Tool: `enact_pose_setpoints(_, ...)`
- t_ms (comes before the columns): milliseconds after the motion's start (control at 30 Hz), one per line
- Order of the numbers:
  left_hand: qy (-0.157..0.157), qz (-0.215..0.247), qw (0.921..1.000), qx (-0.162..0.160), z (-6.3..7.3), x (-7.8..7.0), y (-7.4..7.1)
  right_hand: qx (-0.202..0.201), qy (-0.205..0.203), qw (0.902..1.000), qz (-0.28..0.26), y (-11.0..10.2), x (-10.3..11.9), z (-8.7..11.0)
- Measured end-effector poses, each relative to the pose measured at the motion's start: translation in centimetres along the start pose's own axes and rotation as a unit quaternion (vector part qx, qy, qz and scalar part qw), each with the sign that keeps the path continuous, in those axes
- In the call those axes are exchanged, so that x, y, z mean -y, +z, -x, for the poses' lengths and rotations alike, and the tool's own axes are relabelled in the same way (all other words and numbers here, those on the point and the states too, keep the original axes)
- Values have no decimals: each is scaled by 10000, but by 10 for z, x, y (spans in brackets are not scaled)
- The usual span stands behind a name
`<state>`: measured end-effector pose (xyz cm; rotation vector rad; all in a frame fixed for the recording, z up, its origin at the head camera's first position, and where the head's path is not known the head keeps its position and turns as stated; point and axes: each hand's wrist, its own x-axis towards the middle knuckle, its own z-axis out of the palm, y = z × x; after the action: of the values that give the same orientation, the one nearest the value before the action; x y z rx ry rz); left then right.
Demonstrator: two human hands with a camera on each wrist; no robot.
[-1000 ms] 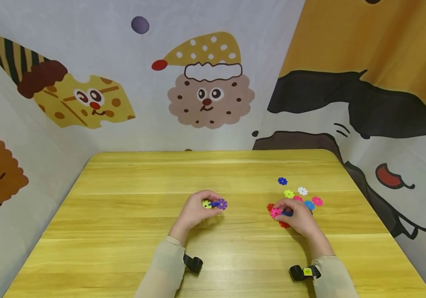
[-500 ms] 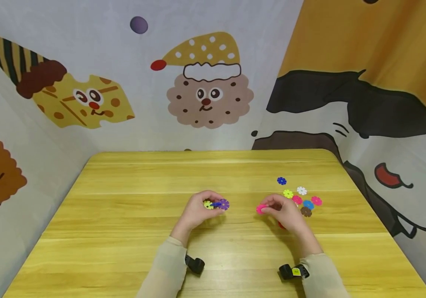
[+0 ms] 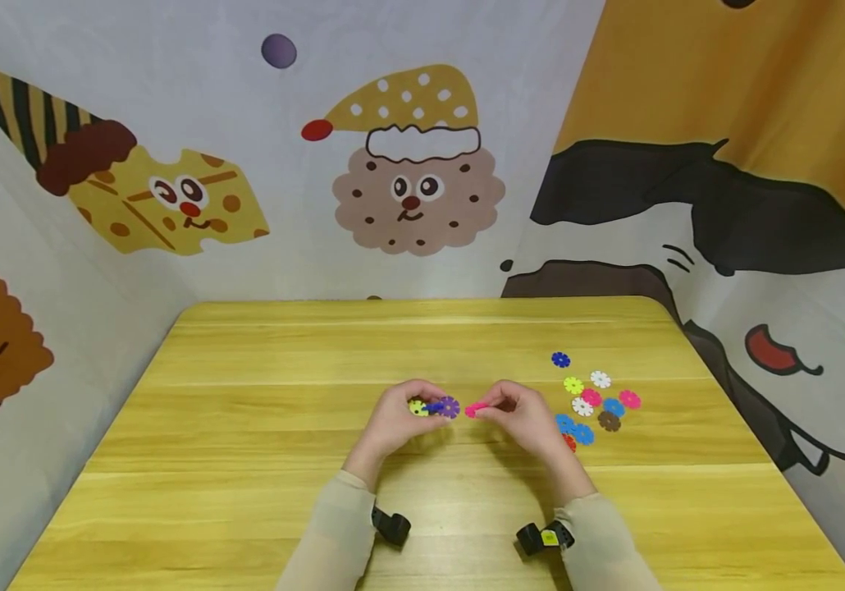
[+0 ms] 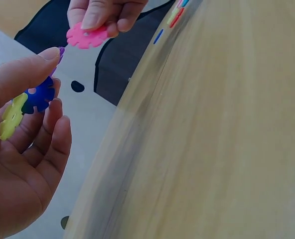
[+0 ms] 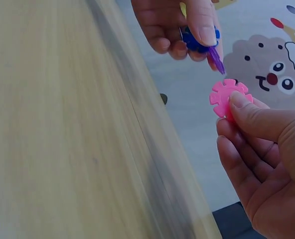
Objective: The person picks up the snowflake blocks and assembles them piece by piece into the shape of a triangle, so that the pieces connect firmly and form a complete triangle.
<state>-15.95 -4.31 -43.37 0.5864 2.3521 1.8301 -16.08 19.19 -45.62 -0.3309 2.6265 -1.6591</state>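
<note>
My left hand (image 3: pixel 396 423) pinches a short chain of joined notched discs: a yellow disc (image 4: pixel 13 117), a blue disc (image 4: pixel 40 95) and a purple disc (image 3: pixel 449 407) at the end towards the right. Between thumb and fingers of my right hand (image 3: pixel 526 417) is a pink notched disc (image 5: pixel 229 98), its edge turned to the left. Pink and purple discs face each other with a small gap, apart, above the table. In the right wrist view the purple disc (image 5: pixel 216 59) appears nearly edge-on.
Several loose discs lie on the wooden table (image 3: pixel 260 492) at the right, among them a dark blue disc (image 3: pixel 560 359), a white disc (image 3: pixel 600 379), a brown disc (image 3: pixel 609 421) and a light blue disc (image 3: pixel 582 434). A patterned curtain (image 3: pixel 245 107) hangs behind the table.
My right hand has left the loose discs with the pink disc and moved left to near the purple one. My left hand has shifted slightly right, still holding its chain.
</note>
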Motion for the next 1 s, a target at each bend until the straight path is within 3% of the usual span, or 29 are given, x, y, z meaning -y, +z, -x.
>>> enact_pose_setpoints(133, 19, -6, 10000, 1, 3, -9, -1, -64, -81, 9999, -6, 5, 2, -1)
enact_pose_setpoints(300, -15, 28, 10000, 11, 3, -8, -1, -91, -211, 9997, -49, 8, 3, -3)
enact_pose_setpoints(633, -80, 17, 10000, 22, -9, 28, 7, -241, -306, 9992, -67, 12, 4, -4)
enact_pose_setpoints(867, -93, 111, 9998, -154, -8, 31, 10, -451, -349, 9984, -4, 15, 6, -3)
enact_pose_setpoints(1000, -84, 69, 9997, -221, -8, 32, 12, -509, -524, 9973, 32, 16, 23, 4)
